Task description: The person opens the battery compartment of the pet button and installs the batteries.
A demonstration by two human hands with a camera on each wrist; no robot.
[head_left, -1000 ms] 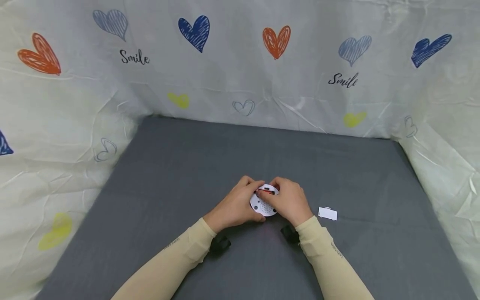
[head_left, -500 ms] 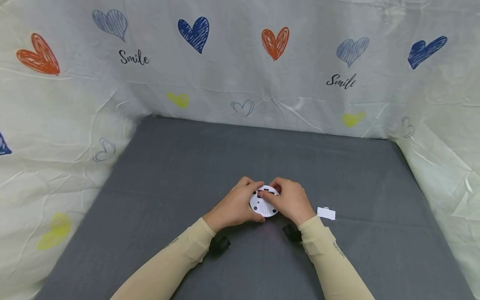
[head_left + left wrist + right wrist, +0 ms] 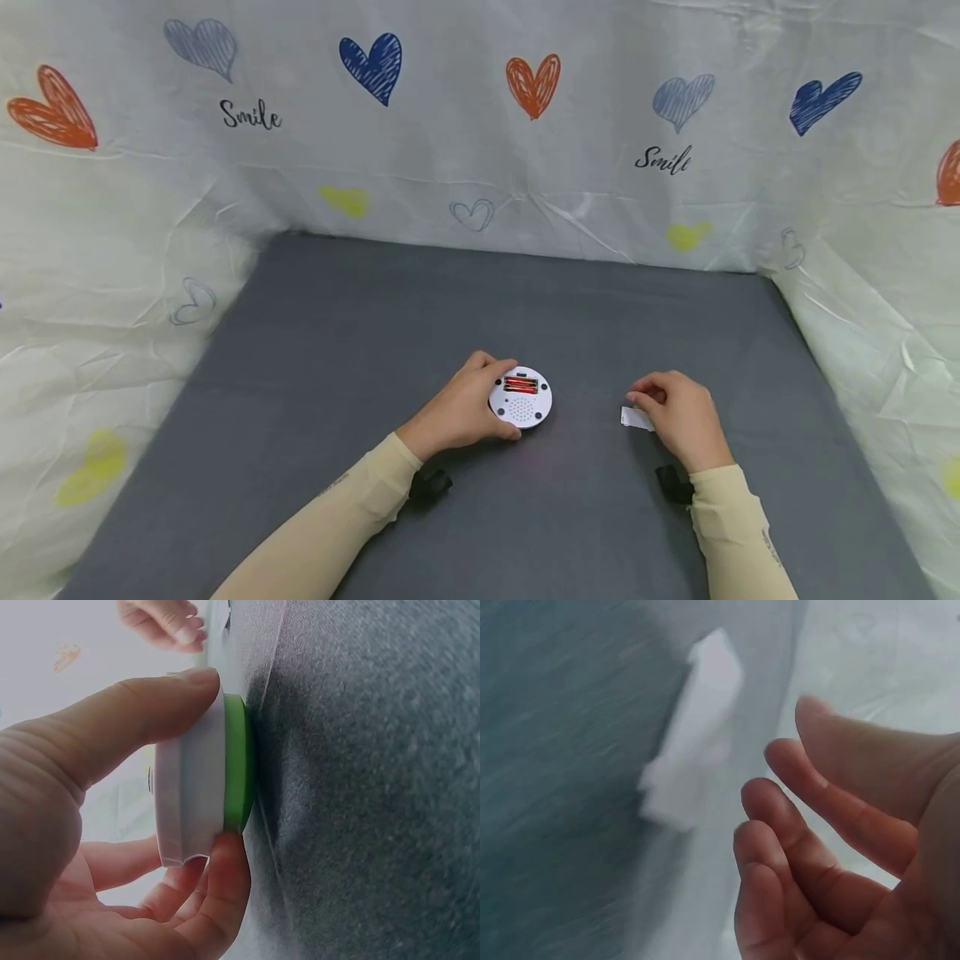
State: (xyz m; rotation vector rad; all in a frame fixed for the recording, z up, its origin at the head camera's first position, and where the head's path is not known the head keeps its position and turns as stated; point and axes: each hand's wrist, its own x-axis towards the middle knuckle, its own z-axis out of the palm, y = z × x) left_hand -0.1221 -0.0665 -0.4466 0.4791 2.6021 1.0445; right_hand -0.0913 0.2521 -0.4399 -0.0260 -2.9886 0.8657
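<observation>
Left hand grips the round white device by its rim, thumb on one side and fingers curled round the other. The device lies face down on the grey counter. The left wrist view shows a green band on the device's lower edge, touching the counter surface.

Battery compartment is open on the upturned back. Red batteries sit inside it, above a patch of speaker holes. Judged from this, loading of the cells looks done.

Battery cover, a small white rectangle, lies flat on the counter, well apart from the device to its right. Right hand is at the cover. In the right wrist view its fingers are loosely bent and spread, near the cover with a gap visible; no pinch on it yet. That view is motion-blurred, so contact at the thumb cannot be ruled out from the head view.

Status, as a judgement: cells in, cover off. Left to do: pick up the cover, carry it to the device and seat it over the compartment.

Backdrop: white sheet with printed hearts around the counter.
</observation>
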